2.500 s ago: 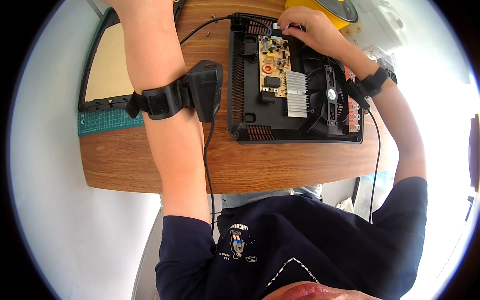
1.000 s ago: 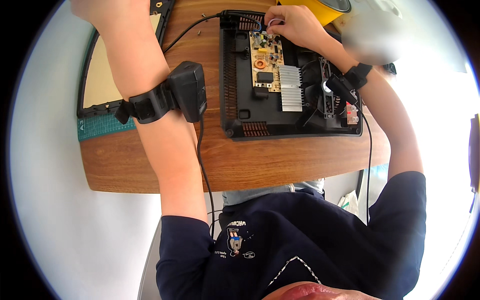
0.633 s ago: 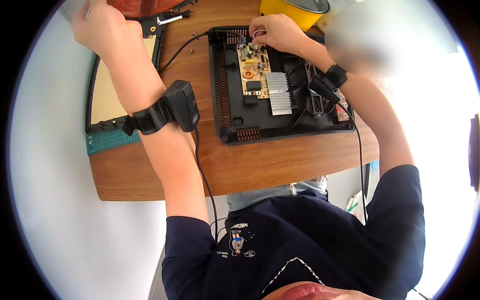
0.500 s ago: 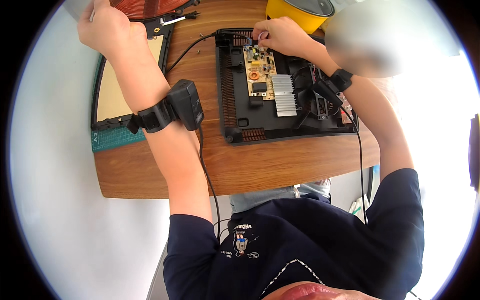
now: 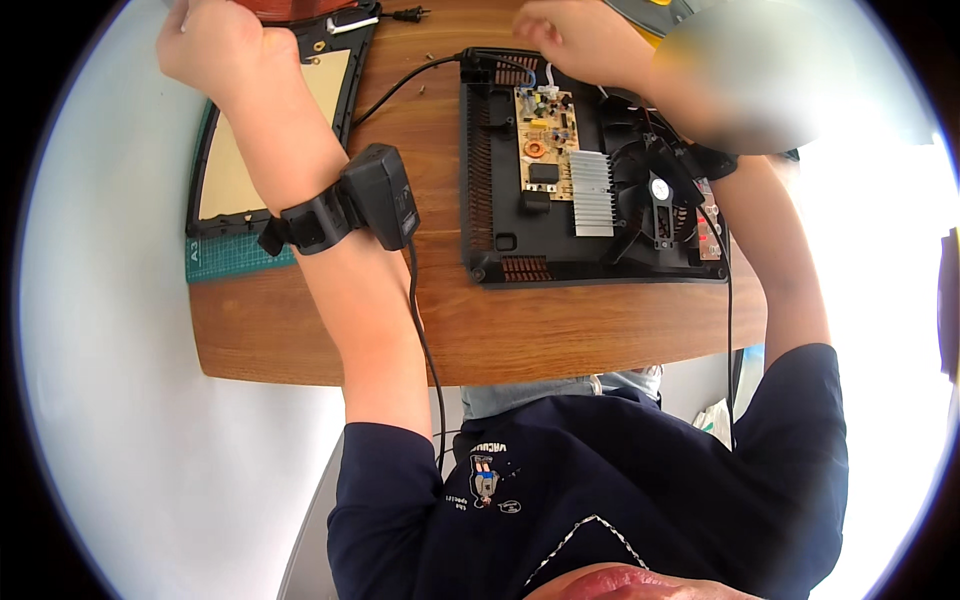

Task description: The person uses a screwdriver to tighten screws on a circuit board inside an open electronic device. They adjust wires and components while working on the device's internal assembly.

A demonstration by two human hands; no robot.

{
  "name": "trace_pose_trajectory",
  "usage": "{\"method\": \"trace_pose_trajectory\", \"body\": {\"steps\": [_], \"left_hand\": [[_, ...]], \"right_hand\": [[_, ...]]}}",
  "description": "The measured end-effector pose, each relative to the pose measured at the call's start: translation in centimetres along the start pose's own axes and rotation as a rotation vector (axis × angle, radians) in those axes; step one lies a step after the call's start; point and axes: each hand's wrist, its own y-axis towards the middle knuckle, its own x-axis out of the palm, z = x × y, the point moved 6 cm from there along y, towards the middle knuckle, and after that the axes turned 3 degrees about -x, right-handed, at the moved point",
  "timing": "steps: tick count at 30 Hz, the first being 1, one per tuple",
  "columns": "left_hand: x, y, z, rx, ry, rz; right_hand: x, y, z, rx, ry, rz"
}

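My right hand (image 5: pixel 585 42) hovers beyond the far edge of a black appliance base (image 5: pixel 625 268), fingers loosely bent and apart, with nothing visible in them. Beneath it, a short white wire lead (image 5: pixel 549 74) stands at the top of a tan circuit board (image 5: pixel 530 150). A silver finned heat sink (image 5: pixel 592 195) and a black fan (image 5: pixel 660 195) sit right of the board. At the far left my left hand (image 5: pixel 225 48) is closed beside a copper coil (image 5: pixel 300 8); its fingertips are partly cut off, and what they hold is hidden.
A black-framed panel (image 5: pixel 265 150) lies on a green cutting mat (image 5: pixel 240 258). A black cord (image 5: pixel 395 85) runs left from the base, near loose screws (image 5: pixel 422 90) and a plug (image 5: pixel 408 15). A yellow container (image 5: pixel 655 38) stands at the back right. Cables hang from both wrist straps.
My right hand has let go of the white wire lead and lifted away toward the far edge. The view has shifted slightly; my left hand stays by the coil.
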Motion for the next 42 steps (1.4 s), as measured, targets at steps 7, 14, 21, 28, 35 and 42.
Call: {"method": "trace_pose_trajectory", "body": {"steps": [7, 14, 21, 28, 35, 42], "left_hand": [[0.6, -0.2, -0.3, 0.017, -0.011, -0.027], [0.2, -0.1, -0.3, 0.054, -0.015, -0.008], [0.1, -0.6, -0.1, 0.04, 0.016, 0.023], [0.2, -0.1, -0.4, 0.022, 0.005, 0.033], [-0.6, 0.3, 0.2, 0.027, 0.024, 0.047], [-0.6, 0.3, 0.0, -0.014, 0.067, 0.068]], "right_hand": [[4.9, 2.4, -5.4, -0.282, 0.035, 0.014], [6.0, 1.6, -5.8, -0.4, -0.078, 0.055], [6.3, 6.0, -5.9, -0.294, -0.093, -0.161], [12.0, 10.5, -6.0, -0.339, -0.311, -0.173], [12.8, 10.4, -6.6, -0.361, -0.26, -0.159], [9.2, 10.8, -5.7, -0.16, -0.123, -0.133]]}}
